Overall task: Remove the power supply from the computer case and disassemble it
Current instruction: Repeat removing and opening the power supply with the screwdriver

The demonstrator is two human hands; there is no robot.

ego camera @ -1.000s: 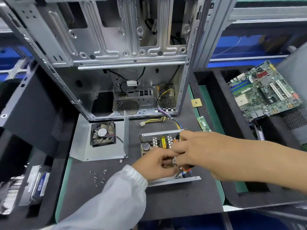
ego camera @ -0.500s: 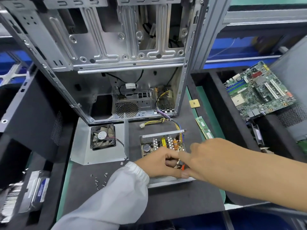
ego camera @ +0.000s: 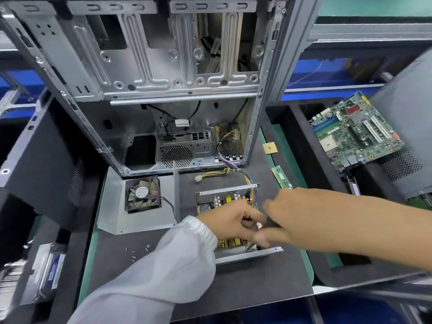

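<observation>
surface (ego camera: 268, 284): dark mat, green edging
rear: open computer case (ego camera: 163, 90), upright
left front: metal cover (ego camera: 140, 218) with black fan (ego camera: 143, 194) on it
centre: opened power supply (ego camera: 233, 220), cable bundle (ego camera: 233, 171) running into case
near left: loose screws (ego camera: 135, 252)
right edge: memory stick (ego camera: 281, 177), processor chip (ego camera: 270, 148)

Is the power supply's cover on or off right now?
Off. The power supply lies open-topped on the mat, its internal components exposed; its cover, fan attached, lies beside it.
</observation>
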